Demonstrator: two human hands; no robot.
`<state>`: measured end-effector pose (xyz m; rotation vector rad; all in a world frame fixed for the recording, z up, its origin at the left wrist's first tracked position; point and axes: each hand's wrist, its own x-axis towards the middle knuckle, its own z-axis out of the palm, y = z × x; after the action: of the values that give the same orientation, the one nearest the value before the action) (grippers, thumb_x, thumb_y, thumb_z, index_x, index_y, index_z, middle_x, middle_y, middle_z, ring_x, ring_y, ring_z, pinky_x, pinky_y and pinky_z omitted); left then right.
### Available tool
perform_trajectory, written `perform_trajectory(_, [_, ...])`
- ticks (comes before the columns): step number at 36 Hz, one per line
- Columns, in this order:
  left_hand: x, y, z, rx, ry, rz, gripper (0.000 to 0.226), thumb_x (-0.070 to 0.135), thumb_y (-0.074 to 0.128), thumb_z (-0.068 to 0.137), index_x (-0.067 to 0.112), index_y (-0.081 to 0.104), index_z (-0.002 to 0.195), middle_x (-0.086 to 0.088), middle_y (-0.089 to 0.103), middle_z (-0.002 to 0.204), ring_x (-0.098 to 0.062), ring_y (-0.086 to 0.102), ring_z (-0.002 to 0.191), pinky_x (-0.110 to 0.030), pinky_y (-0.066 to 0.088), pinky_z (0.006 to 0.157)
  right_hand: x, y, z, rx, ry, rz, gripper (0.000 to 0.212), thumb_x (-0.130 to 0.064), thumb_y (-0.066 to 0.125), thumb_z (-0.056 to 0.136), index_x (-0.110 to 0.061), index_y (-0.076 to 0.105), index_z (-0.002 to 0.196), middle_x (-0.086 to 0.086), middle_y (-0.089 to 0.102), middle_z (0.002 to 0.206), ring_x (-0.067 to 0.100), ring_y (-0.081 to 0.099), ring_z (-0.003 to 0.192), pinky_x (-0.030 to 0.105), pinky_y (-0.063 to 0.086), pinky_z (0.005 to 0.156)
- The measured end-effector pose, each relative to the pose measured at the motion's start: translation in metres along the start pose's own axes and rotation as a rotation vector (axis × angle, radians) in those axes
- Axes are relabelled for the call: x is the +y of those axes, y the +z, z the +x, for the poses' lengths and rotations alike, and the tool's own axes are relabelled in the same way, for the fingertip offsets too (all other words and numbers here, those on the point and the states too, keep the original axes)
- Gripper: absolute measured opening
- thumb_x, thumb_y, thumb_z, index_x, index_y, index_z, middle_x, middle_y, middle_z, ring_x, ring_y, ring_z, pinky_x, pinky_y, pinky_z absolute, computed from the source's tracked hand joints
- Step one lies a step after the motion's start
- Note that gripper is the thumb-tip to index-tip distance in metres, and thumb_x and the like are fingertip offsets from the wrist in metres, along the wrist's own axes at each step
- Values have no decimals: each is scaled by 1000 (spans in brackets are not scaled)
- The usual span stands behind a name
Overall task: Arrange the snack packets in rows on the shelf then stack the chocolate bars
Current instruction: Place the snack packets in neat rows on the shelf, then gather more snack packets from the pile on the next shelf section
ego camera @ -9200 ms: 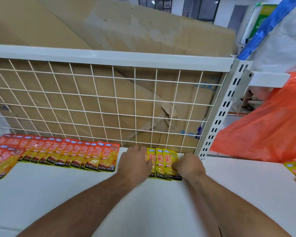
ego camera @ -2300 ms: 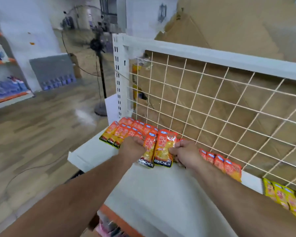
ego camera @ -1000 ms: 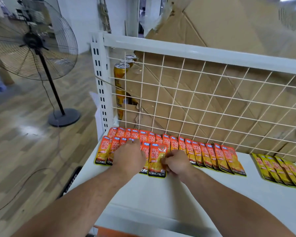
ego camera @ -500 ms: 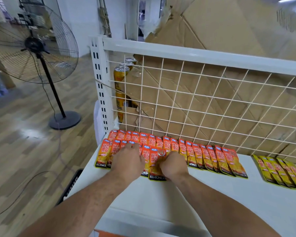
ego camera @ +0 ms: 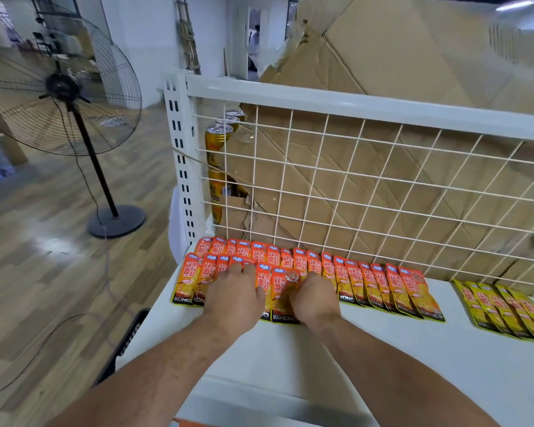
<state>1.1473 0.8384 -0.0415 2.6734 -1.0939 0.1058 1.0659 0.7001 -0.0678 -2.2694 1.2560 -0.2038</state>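
White shelf [ego camera: 383,365] backed by a wire grid [ego camera: 352,186], with flattened cardboard [ego camera: 398,57] and gold cans [ego camera: 218,140] behind it. Both forearms reach in, palms down. The left hand [ego camera: 233,298] lies flat with straight fingers pressing on the front row of orange snack packets [ego camera: 392,288]. The right hand [ego camera: 315,298] is curled against the edge of the front packet [ego camera: 279,288] between the hands; whether it pinches it cannot be told. Orange packets overlap in two rows against the grid, the leftmost at the shelf's left edge. Yellow packets [ego camera: 503,306] lie apart at the right, with bare shelf in front.
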Motion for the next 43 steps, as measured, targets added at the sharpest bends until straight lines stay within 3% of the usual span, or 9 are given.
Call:
perform_trajectory(5, [2,2,-1,-13,18,-10,38,42,43,96,21,50,127,-2,53,122,-21,56,107,-34,48,80,3,0,-2,11,-3,38,17,-26,54,94,-10,53,99,12,70,96,32,70,82,43,60,69])
perform_trajectory(13, [0,7,-3,-6,55,-15,46,43,42,97,22,47,137,-1,52,129,-20,49,116,-34,47,91,10,-2,-9,41,-45,30,30,-45,50,95,-16,56,97,4,68,92,26,65,82,33,53,67])
perform_trajectory(17, [5,7,1,36,139,6,48,48,40,96,27,50,137,6,53,135,-18,44,126,-35,35,106,19,-16,-17,140,-234,-155,32,-48,48,95,-20,61,97,1,64,95,26,60,90,32,43,66])
perform_trajectory(21, [18,12,7,27,216,-45,59,52,37,90,27,49,142,3,46,150,-21,36,140,-42,24,115,37,-27,-21,278,-472,-407,38,-48,50,85,-23,68,107,-2,67,107,27,59,103,38,47,81])
perform_trajectory(24, [35,23,9,-41,264,-72,64,54,31,88,31,42,147,5,36,156,-20,26,146,-44,15,120,57,-37,-29,238,-445,-441,58,-57,45,78,-27,65,123,-1,66,125,27,60,116,46,50,94])
perform_trajectory(29, [73,38,6,-112,363,-86,62,56,34,93,34,31,151,7,27,160,-19,17,149,-43,12,122,90,-64,-43,106,-323,-526,79,-61,23,78,-30,42,148,-2,40,155,26,33,144,46,27,116])
perform_trajectory(31, [92,39,3,-126,400,-93,61,55,33,94,34,29,152,7,26,161,-19,16,150,-43,11,122,103,-74,-51,114,-275,-499,81,-61,24,76,-31,40,149,-2,38,156,26,32,145,44,25,117])
perform_trajectory(38, [166,42,-16,-191,533,-95,64,56,34,96,33,23,155,5,17,164,-19,9,152,-41,4,123,168,-111,-72,210,-141,-414,72,-58,44,76,-23,57,138,6,55,143,35,52,129,45,47,100])
perform_trajectory(43, [230,40,-43,-196,608,-78,62,55,35,97,32,26,154,4,20,163,-20,13,150,-40,6,121,232,-140,-94,242,-48,-375,84,-65,26,75,-23,55,142,10,48,150,40,46,134,49,42,109])
